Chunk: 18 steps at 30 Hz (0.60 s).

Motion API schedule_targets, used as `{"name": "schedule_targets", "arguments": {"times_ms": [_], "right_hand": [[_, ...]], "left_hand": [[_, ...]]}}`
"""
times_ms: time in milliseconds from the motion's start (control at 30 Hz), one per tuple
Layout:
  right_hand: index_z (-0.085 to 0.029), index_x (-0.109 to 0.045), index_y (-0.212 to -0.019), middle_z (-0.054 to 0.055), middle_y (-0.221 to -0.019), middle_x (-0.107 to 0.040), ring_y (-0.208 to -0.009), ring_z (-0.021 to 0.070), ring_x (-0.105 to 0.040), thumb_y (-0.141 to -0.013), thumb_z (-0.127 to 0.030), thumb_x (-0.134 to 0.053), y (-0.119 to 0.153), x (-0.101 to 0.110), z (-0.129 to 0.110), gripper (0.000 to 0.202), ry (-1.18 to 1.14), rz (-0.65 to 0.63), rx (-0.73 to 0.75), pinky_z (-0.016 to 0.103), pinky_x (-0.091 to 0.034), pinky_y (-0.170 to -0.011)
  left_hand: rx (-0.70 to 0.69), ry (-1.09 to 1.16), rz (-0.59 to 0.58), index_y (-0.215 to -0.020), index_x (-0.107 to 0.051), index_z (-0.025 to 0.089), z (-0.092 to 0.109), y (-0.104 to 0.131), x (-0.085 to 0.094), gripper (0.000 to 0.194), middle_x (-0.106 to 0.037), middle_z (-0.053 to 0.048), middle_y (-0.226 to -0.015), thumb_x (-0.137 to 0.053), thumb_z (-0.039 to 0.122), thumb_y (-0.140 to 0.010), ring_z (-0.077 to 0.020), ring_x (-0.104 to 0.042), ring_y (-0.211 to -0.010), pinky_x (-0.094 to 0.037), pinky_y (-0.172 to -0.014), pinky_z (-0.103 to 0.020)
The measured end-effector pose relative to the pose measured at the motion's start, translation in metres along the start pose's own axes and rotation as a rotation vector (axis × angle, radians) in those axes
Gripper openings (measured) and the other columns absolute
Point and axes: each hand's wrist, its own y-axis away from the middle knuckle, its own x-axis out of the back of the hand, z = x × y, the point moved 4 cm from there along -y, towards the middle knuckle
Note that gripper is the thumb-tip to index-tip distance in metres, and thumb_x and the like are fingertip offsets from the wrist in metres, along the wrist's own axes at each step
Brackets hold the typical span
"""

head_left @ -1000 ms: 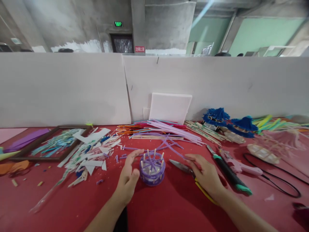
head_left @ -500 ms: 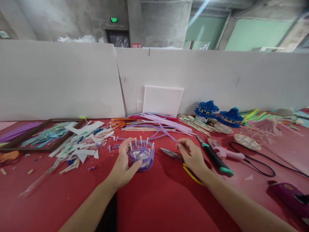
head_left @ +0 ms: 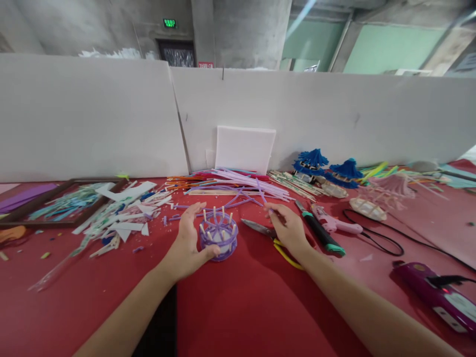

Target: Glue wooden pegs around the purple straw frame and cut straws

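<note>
A round purple frame (head_left: 218, 238) with several pale upright sticks stands on the red table. My left hand (head_left: 191, 243) is at its left side, fingers and thumb spread around it, the thumb at its front. My right hand (head_left: 288, 225) is to the right, its thumb and fingertips pinched on the end of a thin purple strip (head_left: 261, 191). Beneath and beside the right hand lie scissors (head_left: 256, 227) with yellow handles, the blades pointing left. More purple strips (head_left: 238, 198) cross on the table behind the frame.
Scraps (head_left: 126, 225) and a brown frame (head_left: 63, 223) lie left. On the right are a black-and-green tool (head_left: 322, 233), a pink glue gun (head_left: 338, 224) with its cable, blue-roofed models (head_left: 347, 171) and a magenta power strip (head_left: 435, 292). A white board (head_left: 243, 148) stands behind.
The strip in my right hand now stands more upright, its far end swung away from the crossed strips. The whole view has shifted slightly, showing more of the power strip.
</note>
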Motion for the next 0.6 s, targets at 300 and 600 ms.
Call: {"name": "schedule_targets", "arguments": {"times_ms": [300,600], "right_hand": [[-0.020,-0.068,-0.098,0.008,-0.092,-0.071,-0.083,0.0204,-0.067,-0.086,-0.021,-0.046,0.001,-0.004,-0.007,0.025,0.049,-0.029,0.116,0.033,-0.054,-0.076],[-0.021,-0.070,-0.096,0.007,-0.091,-0.072,-0.084,0.0211,-0.067,-0.079,-0.012,-0.050,0.009,-0.013,-0.014,0.028,0.038,-0.233,0.174,0.033,-0.054,-0.072]], "left_hand": [[0.061,-0.279,0.237,-0.130,-0.022,0.019,0.021,0.010,-0.009,0.103,-0.032,-0.022,-0.134,-0.074,0.066,-0.055,-0.0444,-0.030,-0.134,-0.036,-0.100,-0.064],[-0.074,-0.282,0.195,-0.129,-0.018,0.018,0.016,0.007,-0.023,0.097,-0.036,-0.022,-0.130,-0.074,0.061,-0.062,-0.0422,-0.036,-0.130,-0.040,-0.097,-0.061]]}}
